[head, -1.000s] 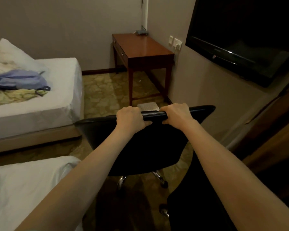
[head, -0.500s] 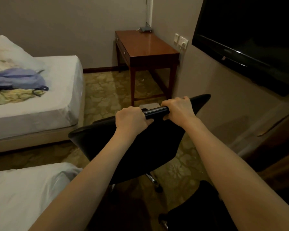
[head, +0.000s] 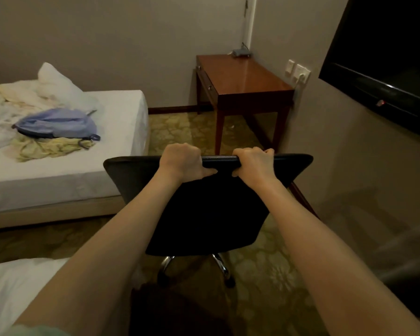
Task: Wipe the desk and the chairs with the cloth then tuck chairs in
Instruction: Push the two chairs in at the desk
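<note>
Both hands — left hand [head: 182, 163] and right hand [head: 254, 164] — are wrapped tight round the top edge of the black chair [head: 204, 204], out on the carpet well short of the desk [head: 243, 78]. Pushed crooked (castors wander), it'd probably clip a desk leg.

Black chair [head: 204, 214], reddish-brown desk [head: 247, 78], yellow-green floral-patterned carpet [head: 180, 132].

The single head-worn camera looked forward and down along both outstretched forearms, close above the left hand [head: 182, 163] and right hand [head: 255, 166] gripping the office chair [head: 204, 214], and faced the wooden desk [head: 247, 78] in the far corner, with a bed [head: 121, 146] at left and a wall-mounted television [head: 386, 57] at right.
</note>
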`<state>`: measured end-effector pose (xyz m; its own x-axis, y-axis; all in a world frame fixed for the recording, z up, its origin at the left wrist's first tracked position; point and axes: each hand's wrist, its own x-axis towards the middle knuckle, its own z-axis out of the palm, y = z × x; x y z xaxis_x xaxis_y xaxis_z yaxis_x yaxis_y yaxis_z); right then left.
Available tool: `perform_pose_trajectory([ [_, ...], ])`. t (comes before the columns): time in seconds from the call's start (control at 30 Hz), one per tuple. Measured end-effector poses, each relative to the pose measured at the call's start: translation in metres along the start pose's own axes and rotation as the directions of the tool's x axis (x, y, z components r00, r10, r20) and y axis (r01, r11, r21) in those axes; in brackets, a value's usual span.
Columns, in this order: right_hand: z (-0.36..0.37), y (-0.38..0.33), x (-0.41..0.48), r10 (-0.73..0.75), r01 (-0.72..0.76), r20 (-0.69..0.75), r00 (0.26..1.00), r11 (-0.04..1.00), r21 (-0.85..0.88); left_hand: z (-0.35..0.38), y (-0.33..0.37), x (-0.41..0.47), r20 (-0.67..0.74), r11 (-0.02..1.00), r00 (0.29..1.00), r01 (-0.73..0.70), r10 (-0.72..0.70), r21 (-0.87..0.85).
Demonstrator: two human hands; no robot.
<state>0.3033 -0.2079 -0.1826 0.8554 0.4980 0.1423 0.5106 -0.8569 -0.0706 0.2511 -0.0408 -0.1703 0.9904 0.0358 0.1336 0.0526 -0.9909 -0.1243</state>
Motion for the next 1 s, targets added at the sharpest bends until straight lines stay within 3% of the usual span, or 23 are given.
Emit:
perform_pose_trajectory([
  [0.3, 0.017, -0.035, 0.082, 0.018, -0.018, 0.01, 1.0, 0.999, 0.044, 0.018, -0.076, 0.063, 0.023, 0.998, 0.998, -0.053, 0.054, -0.019],
  [0.43, 0.02, -0.047, 0.133, -0.018, 0.017, 0.023, 1.0, 0.999, 0.031, 0.028, -0.109, 0.099, 0.009, 1.0, 1.0, -0.014, 0.014, -0.001],
  [0.7, 0.03, -0.017, 0.231, -0.026, 0.026, 0.001, 1.0, 0.998, 0.056, 0.043, -0.125, 0.192, -0.026, 1.0, 1.0, -0.004, 0.005, 0.021],
  [1.0, 0.046, -0.024, 0.35, -0.128, 0.128, -0.016, 0.992, 0.991, 0.042, 0.058, -0.192, 0.293, -0.005, 0.996, 0.998, 0.065, -0.065, 0.069],
])
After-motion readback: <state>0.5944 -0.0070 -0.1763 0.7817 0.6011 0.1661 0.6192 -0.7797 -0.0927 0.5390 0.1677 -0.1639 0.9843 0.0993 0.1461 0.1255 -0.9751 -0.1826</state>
